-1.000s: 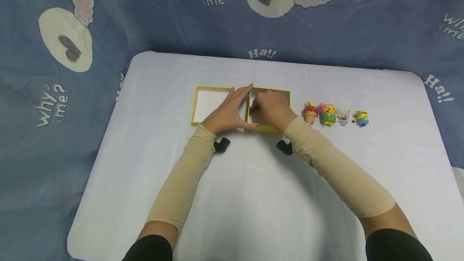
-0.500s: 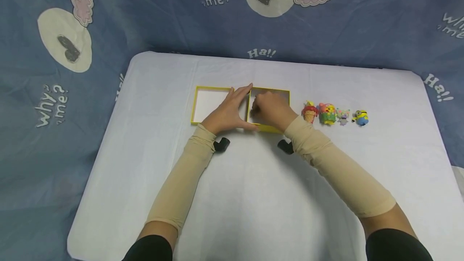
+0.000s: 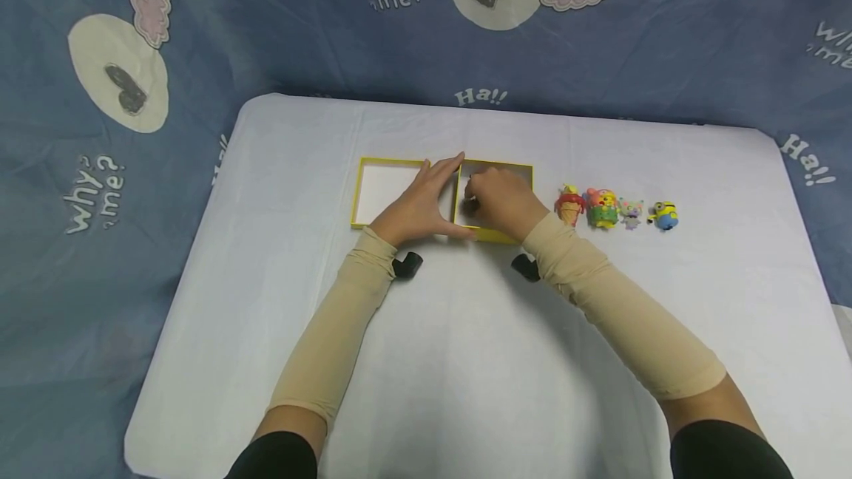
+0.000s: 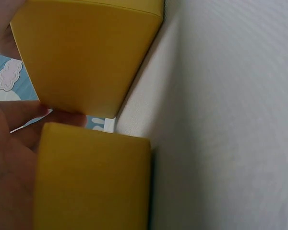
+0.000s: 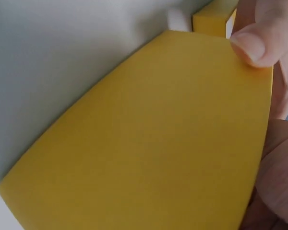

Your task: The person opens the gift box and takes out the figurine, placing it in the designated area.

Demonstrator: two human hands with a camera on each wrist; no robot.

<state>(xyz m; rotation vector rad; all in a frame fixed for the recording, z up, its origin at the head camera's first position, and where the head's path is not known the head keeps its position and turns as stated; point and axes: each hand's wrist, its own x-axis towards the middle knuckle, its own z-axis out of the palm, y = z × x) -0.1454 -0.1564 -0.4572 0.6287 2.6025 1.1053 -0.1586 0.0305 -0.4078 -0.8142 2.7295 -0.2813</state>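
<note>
Yellow, the right box [image 3: 495, 236] is best braced by the wide-spanned left hand [image 3: 424, 205] while the right hand [image 3: 502, 200], its grip indiscernible, is worked inside.

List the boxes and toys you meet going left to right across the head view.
Left yellow box → right yellow box → red-topped ice-cream-cone toy → green-bodied toy → small grey toy → yellow-and-blue toy.
</note>
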